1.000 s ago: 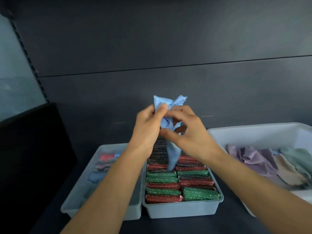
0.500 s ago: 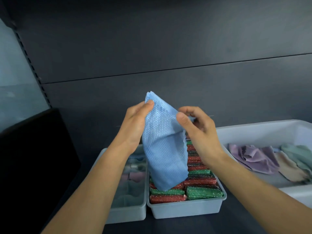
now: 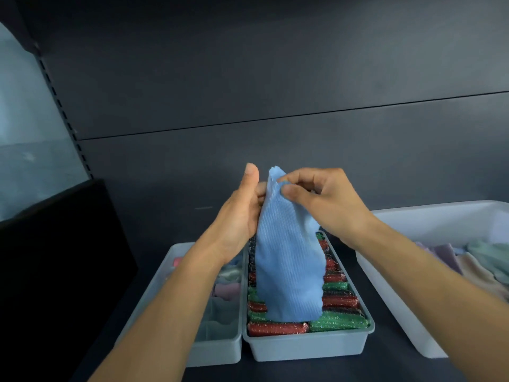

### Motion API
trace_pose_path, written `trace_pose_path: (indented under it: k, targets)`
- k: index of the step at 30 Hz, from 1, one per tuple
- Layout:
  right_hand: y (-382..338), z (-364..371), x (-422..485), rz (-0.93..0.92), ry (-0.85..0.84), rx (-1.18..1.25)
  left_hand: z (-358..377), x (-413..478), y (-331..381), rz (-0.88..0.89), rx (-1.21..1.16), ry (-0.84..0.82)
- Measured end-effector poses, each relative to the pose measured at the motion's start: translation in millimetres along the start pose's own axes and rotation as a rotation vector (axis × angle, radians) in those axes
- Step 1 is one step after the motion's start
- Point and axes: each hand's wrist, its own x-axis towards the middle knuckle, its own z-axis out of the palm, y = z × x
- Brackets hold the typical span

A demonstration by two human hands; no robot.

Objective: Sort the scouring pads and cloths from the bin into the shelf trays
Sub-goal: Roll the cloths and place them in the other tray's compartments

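blue cloth (image 3: 286, 257) held upright over the tray of scouring pads (image 3: 308, 346), lower edge hanging loose. right hand (image 3: 322, 199) pinches the top edge between thumb and forefinger. left hand (image 3: 242, 213) lies along the left edge, thumb raised, fingers hidden behind; its grip cannot be told. judged light, limp, textured; best held by corners.

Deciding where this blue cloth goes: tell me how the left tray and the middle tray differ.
The left tray holds soft pastel cloths; the middle tray holds glittery red, green and dark scouring pads. The left tray's cloths lie loosely, the middle tray's pads in tight rows. Both are pale rectangular trays, side by side.
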Motion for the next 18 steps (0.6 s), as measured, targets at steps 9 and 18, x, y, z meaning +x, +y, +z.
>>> trace_pose_path:
  k: [9, 18]
  targets:
    - [-13, -11, 8, -0.054, -0.025, 0.002, 0, 2, 12, 0.078, 0.323, 0.003]
    - [-2, -51, 9, 0.072, -0.173, 0.049, -17, 9, 22, 0.173, 0.069, 0.130]
